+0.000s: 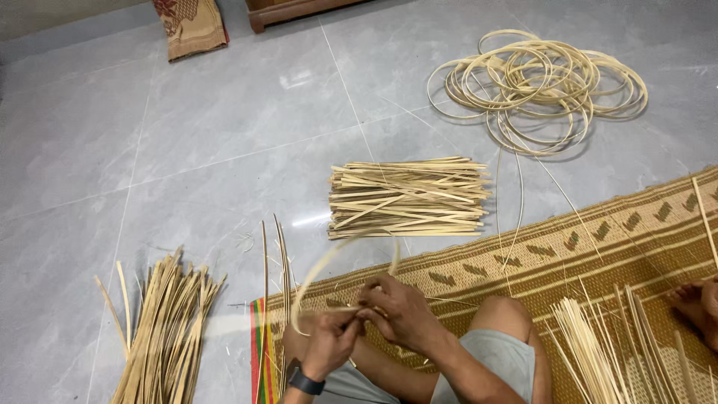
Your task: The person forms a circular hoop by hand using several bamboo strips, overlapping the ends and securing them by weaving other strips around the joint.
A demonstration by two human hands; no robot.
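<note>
My left hand [329,340], with a dark watch on its wrist, and my right hand [398,310] meet low in the middle, both pinching a thin pale bamboo strip [318,271]. The strip bends up and round in a blurred loop above my hands. I sit on a woven brown mat [598,239], my knee [508,310] just right of my hands. A flat stack of cut bamboo strips [407,198] lies on the floor a short way beyond my hands.
A coil of rattan rings [538,82] lies at the far right. A bundle of bamboo strips [164,329] lies at the lower left, thin sticks [598,352] at the lower right. Another person's foot [699,303] is at the right edge. A patterned cushion [191,26] lies far left.
</note>
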